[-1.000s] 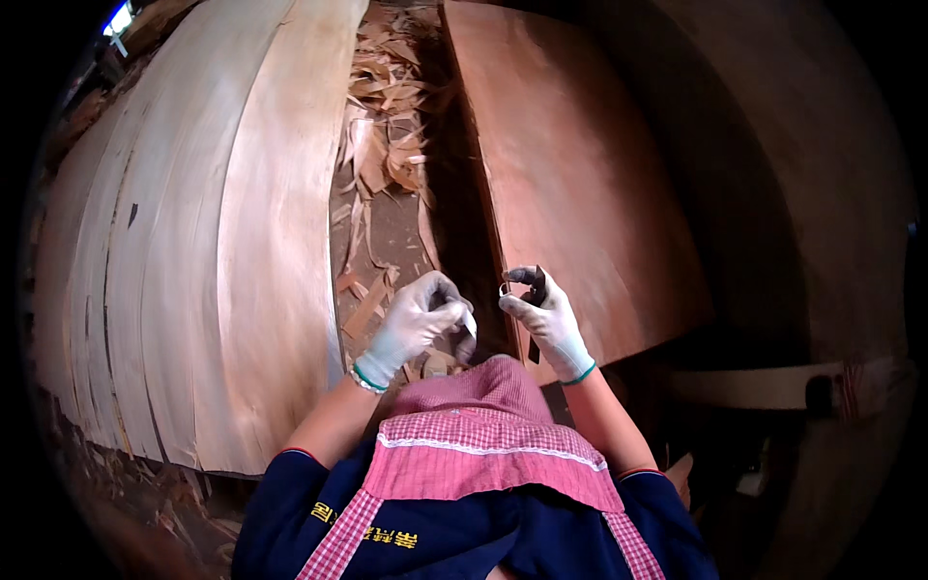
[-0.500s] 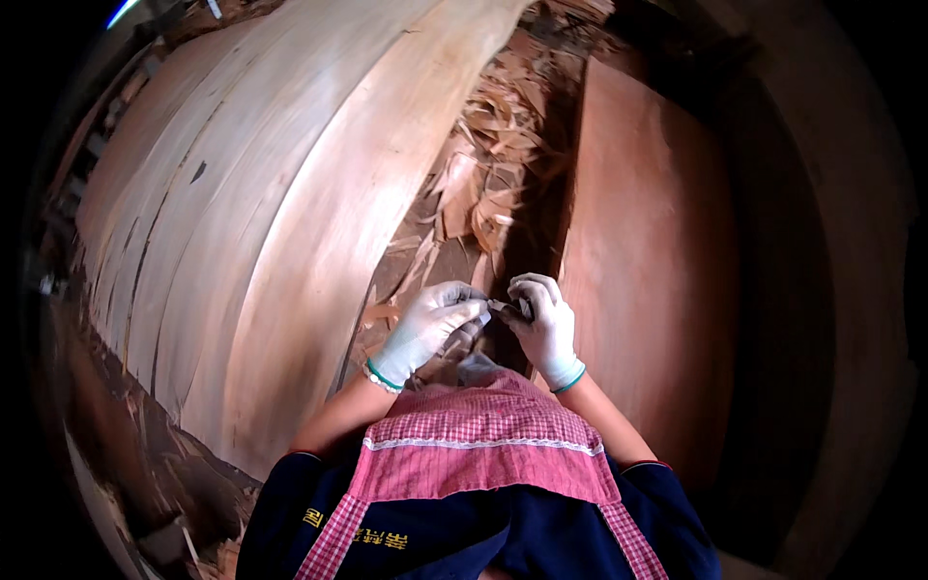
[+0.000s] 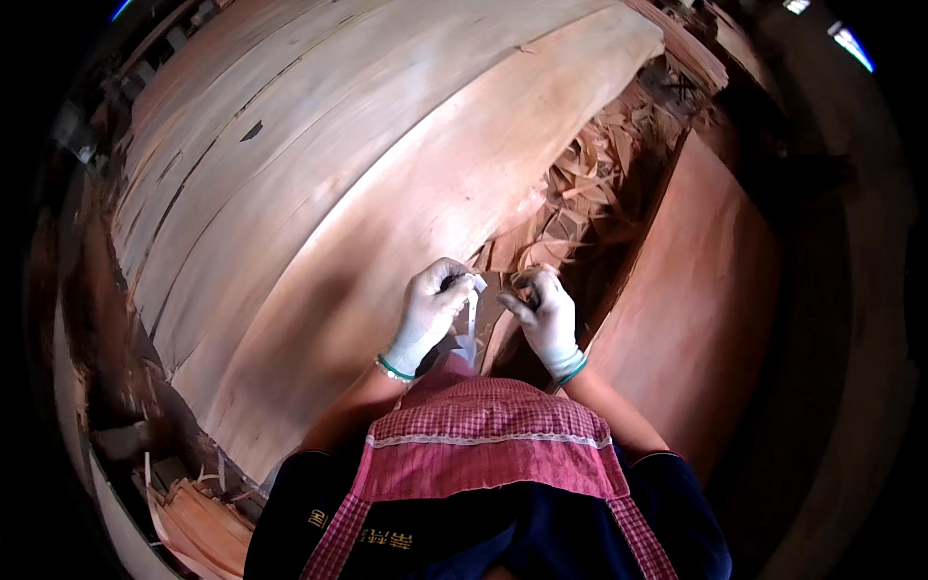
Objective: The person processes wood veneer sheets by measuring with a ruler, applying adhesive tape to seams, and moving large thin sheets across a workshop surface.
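My left hand [image 3: 432, 307], in a pale glove with a green cuff, pinches a narrow white strip [image 3: 472, 319] between thumb and fingertips. The strip hangs down from the pinch toward my apron. To its right, my right hand [image 3: 548, 324] wears a matching glove, with the fingers curled over and the thumb pointing left. What lies inside those curled fingers, if anything, is hidden in shadow. A small gap separates the two hands, which are above the narrow space between the wood sheets.
Wide overlapping wood veneer sheets [image 3: 387, 174] spread across the left. On the right stands another reddish sheet [image 3: 686, 290]. Torn wood scraps [image 3: 590, 184] fill the gap between them beyond my hands. More scraps [image 3: 198, 522] lie at the lower left.
The view has swung, so the sheets appear farther right. My hands have moved apart from their near-touching position, and the white strip now dangles visibly from my left hand.
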The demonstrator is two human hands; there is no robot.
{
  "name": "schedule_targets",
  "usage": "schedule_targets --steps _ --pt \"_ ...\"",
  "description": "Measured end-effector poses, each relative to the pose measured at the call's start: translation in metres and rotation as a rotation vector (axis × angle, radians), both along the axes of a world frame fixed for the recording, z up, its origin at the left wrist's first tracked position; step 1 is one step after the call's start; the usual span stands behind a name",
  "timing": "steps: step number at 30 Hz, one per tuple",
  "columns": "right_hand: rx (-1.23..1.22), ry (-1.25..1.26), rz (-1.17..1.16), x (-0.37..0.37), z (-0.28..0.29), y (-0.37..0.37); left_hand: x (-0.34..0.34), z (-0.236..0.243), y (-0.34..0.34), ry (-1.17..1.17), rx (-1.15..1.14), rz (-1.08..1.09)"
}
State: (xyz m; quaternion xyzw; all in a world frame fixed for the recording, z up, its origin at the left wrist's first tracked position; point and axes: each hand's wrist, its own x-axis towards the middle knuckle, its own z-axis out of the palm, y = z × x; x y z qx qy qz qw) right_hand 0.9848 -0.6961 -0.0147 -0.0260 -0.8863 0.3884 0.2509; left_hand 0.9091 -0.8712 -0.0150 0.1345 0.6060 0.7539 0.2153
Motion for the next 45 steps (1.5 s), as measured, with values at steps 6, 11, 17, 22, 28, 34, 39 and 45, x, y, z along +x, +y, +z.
schedule_targets --steps 6,11,17,22,28,34,39,45 --pt "-0.751 -0.386 0.290 -0.077 -0.001 -0.007 -0.052 -0.012 0.011 0.113 -0.099 0.042" --pt "-0.410 -0.598 0.188 -0.150 -0.031 0.011 -0.076 -0.034 0.000 -0.124 0.145 0.198" --pt "-0.174 -0.656 0.211 -0.273 -0.116 0.037 -0.080 -0.035 -0.022 0.031 -0.243 0.218" --pt "-0.093 -0.519 0.257 -0.313 -0.188 0.081 -0.085 -0.019 -0.004 -0.029 -0.274 0.328" --pt "-0.091 -0.564 0.122 -0.265 -0.124 0.113 -0.107 -0.002 0.022 0.016 -0.321 0.355" --pt "-0.779 -0.405 0.638 -0.226 -0.043 0.147 -0.140 0.018 0.131 -0.061 -0.090 0.309" --pt "-0.759 -0.303 0.743 -0.230 -0.004 0.195 -0.175 0.008 0.205 0.355 -0.301 0.350" --pt "-0.854 -0.407 0.656 -0.233 -0.028 0.295 -0.182 0.002 0.305 0.337 -0.246 0.333"
